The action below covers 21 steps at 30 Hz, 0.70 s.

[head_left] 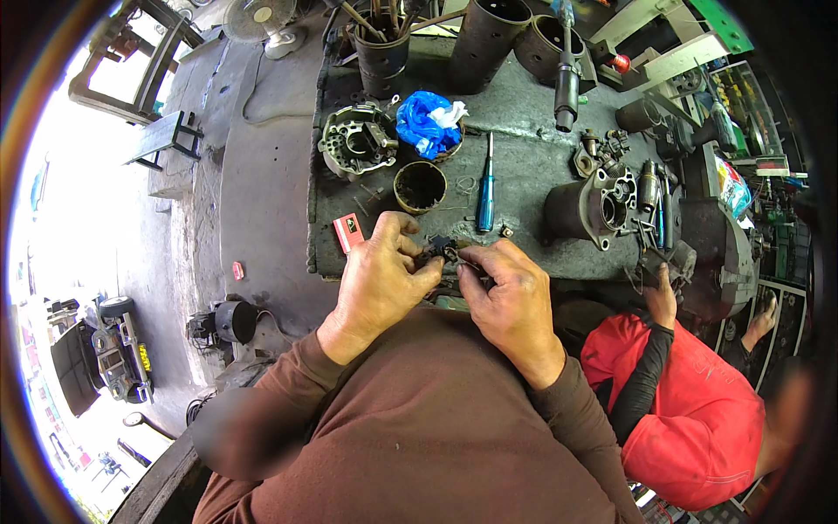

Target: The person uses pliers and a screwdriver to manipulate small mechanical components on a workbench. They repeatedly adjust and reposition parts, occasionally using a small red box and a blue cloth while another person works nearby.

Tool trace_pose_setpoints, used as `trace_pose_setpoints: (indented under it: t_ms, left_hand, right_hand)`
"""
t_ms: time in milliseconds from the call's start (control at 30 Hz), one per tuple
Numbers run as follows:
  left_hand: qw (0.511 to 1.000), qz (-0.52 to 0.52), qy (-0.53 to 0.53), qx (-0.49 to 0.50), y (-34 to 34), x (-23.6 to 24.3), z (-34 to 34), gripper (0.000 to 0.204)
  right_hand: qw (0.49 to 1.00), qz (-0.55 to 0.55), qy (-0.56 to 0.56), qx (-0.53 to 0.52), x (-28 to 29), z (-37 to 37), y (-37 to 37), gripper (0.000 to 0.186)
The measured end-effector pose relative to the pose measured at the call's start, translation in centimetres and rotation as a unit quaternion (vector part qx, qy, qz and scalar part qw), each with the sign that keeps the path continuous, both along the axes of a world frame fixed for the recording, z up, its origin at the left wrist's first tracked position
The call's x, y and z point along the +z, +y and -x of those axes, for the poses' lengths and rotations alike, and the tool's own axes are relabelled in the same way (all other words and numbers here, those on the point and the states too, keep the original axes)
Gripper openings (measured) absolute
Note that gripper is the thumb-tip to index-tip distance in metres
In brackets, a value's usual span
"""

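Note:
Both my hands are at the near edge of the metal workbench [524, 262]. My left hand [384, 275] and my right hand [506, 301] grip a small dark part [441, 249] between curled fingers and thumbs. A red and white small box [348, 232] lies just left of my left hand. Beyond my hands stand an open can [420, 185] with dark contents and a blue-handled screwdriver [485, 203] lying lengthwise. A small metal piece [506, 231] rests near my right fingers.
A metal housing [358, 140], blue plastic bag [426, 122], tool can [382, 61] and tall cylinders [489, 35] crowd the bench's back. Another housing [576, 214] and loose parts sit at right. A co-worker in red [681, 437] works close at right. A fan [262, 22] stands back left.

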State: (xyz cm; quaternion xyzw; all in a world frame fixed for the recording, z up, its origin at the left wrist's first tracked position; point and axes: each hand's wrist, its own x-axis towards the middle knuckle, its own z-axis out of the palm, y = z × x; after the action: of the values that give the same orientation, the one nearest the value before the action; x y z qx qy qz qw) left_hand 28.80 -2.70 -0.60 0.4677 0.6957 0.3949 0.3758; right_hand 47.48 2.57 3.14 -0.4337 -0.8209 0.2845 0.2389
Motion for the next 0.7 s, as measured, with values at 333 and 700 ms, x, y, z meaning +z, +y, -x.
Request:
trace_pose_setpoints:
  t_ms: [333,700]
  left_hand:
    - [0.998,0.026,-0.050,-0.001,0.0,0.2,-0.1,0.052]
    - [1.000,-0.011,-0.008,-0.018,-0.1,-0.2,0.2,0.051]
  right_hand:
    - [1.000,0.014,0.021,-0.005,-0.8,0.1,0.0,0.015]
    - [0.999,0.026,-0.021,0.033,0.0,-0.9,0.4,0.014]
